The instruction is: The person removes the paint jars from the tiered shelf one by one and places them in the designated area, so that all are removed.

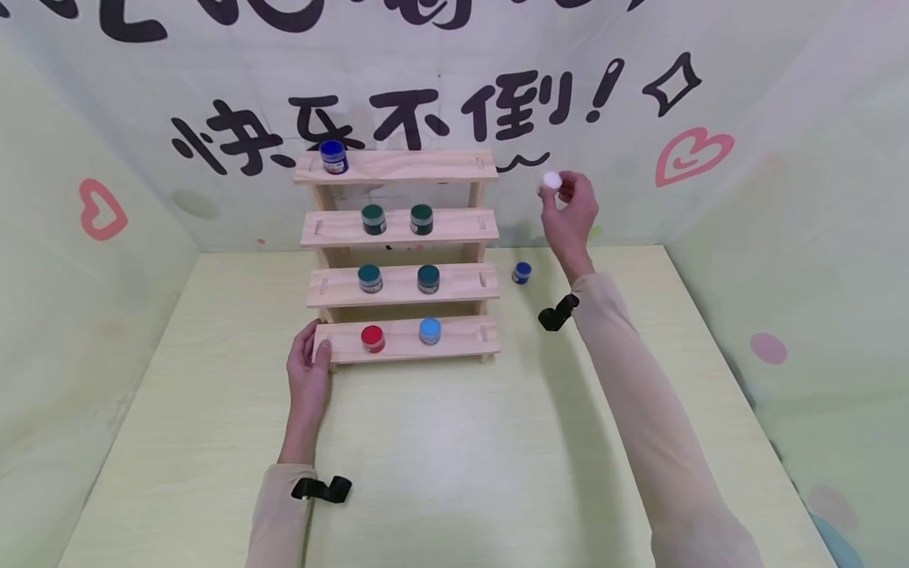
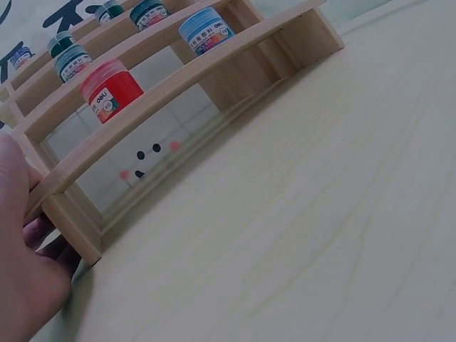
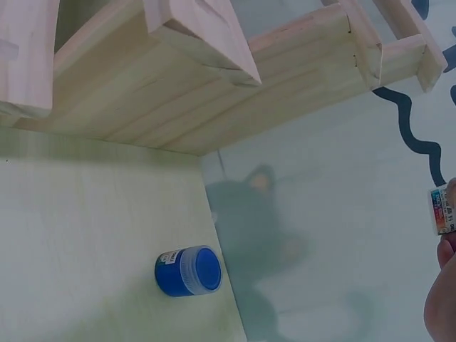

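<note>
A small, round, white-lidded jar (image 1: 551, 181) is pinched in the right hand (image 1: 574, 208), raised to the right of a four-tiered, pale wooden rack (image 1: 426, 166); it is best held level by its sides. The rack's smooth, straight-edged lowest plank (image 1: 469, 338) is gripped by the left hand (image 1: 309, 369), best without tugging.

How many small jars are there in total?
9: dark blue jar on the top shelf; two green jars on the second; two teal jars on the third; red jar, light-blue jar on the bottom; blue jar on table; white jar in right hand.
</note>
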Available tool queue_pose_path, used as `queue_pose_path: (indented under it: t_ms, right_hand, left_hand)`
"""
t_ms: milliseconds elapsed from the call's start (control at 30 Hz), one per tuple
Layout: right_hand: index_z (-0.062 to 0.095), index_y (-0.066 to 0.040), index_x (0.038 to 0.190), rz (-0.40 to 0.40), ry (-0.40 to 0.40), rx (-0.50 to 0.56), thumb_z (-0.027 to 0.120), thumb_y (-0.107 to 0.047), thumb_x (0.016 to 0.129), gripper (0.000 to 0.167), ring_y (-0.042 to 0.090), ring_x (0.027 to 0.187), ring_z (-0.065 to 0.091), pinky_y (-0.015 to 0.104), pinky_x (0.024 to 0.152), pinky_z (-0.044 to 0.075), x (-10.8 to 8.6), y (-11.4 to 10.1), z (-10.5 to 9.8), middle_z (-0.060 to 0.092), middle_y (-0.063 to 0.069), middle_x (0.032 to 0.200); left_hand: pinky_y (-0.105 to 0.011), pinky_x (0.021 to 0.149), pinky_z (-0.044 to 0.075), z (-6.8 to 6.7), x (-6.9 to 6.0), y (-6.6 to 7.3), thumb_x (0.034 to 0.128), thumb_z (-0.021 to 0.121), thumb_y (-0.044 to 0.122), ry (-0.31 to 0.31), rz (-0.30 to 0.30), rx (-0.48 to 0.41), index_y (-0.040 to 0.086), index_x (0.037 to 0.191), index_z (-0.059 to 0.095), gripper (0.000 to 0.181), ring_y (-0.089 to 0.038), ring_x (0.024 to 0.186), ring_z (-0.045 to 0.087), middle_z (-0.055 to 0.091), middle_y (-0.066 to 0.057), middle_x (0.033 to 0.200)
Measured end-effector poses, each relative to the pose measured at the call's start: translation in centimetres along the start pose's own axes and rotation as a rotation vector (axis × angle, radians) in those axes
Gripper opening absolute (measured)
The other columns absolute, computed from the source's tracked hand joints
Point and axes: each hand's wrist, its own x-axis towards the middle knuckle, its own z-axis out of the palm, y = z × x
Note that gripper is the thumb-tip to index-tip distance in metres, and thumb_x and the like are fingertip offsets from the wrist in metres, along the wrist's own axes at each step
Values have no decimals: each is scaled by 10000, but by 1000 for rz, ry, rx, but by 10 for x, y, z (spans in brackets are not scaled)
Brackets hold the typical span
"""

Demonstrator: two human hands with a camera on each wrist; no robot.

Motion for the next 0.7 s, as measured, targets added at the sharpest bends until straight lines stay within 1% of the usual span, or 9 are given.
queue_pose_path:
  t_ms: [233, 300, 367, 533, 700]
  right_hand:
    - [588, 29, 1252, 38, -15, 4, 693, -158, 958, 364, 249, 1091, 599, 261, 975, 529, -9, 14, -4, 632, 178, 1219]
    - [585, 30, 1257, 45, -20, 5, 692, -159, 957, 370, 255, 1092, 598, 281, 984, 532, -12, 19, -5, 631, 181, 1221]
    - [584, 33, 1257, 52, -22, 0, 694, -157, 955, 374, 265, 1093, 599, 303, 990, 536, -15, 23, -6, 631, 186, 1222]
    - [587, 26, 1258, 83, -29, -3, 697, -155, 950, 374, 267, 1102, 600, 297, 985, 533, -21, 31, -7, 637, 180, 1225]
    - [590, 38, 1248, 86, -22, 1, 702, -136, 941, 370, 282, 1101, 600, 353, 995, 538, -28, 39, -11, 637, 192, 1213]
  left_hand:
    - [-112, 1102, 423, -1, 0, -1, 1060, 465, 80, -3, -9, 28, 52, 1525, 407, 470, -217, 1436, 428, 447, -136, 1570]
    - [-110, 1103, 421, -1, 0, -1, 1061, 466, 84, -2, -7, 33, 50, 1525, 406, 469, -214, 1435, 427, 447, -136, 1570]
    - [-111, 1102, 423, -1, 0, -1, 1061, 464, 82, -2, -8, 33, 49, 1526, 404, 470, -216, 1436, 426, 446, -137, 1570]
    - [-128, 1114, 421, -1, -1, 0, 1066, 461, 98, -4, -24, 33, 67, 1531, 402, 470, -216, 1444, 421, 440, -118, 1578]
    - [-143, 1129, 414, 0, -1, 2, 1067, 462, 103, -6, -34, 27, 78, 1534, 400, 472, -213, 1449, 417, 438, -108, 1582]
